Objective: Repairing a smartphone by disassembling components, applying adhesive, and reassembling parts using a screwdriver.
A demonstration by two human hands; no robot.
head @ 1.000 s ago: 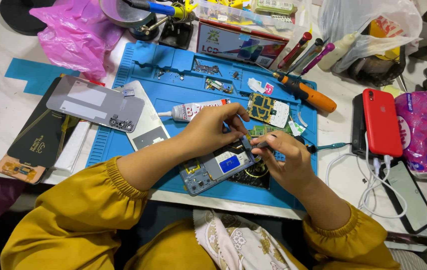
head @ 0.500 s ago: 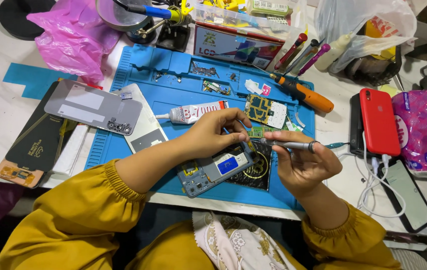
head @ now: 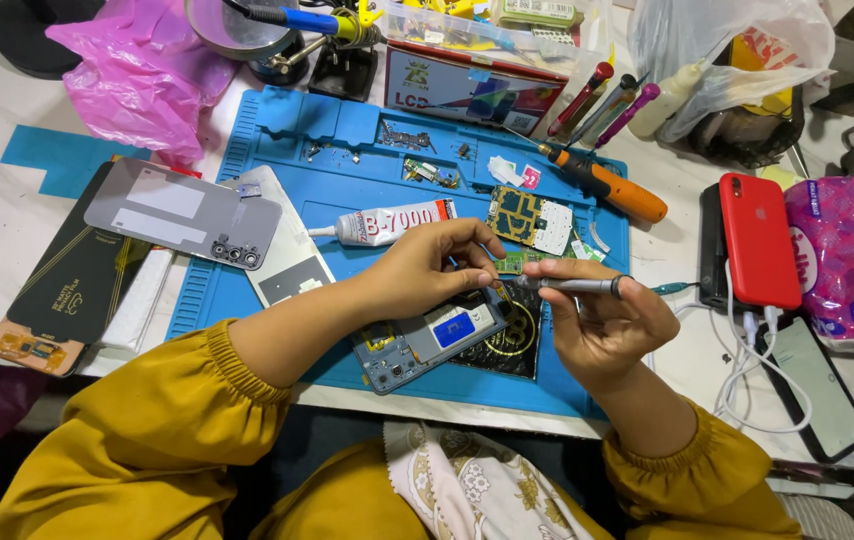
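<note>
Far left we see a pink plastic bag [head: 137,70], then a grey phone back cover [head: 185,213] on the blue work mat [head: 277,130] w/ a glue tube [head: 382,224] to its right. Our left hand [head: 427,272] rests on the opened phone [head: 429,340] at the mat's near edge, fingers curled down on a small part; can't tell which. Our right hand [head: 602,325] pinches a slim grey precision tool [head: 572,285], held level, tip pointing left at the left fingertips. Further right: orange screwdriver [head: 607,185], then a red phone [head: 759,240] off the mat.
</note>
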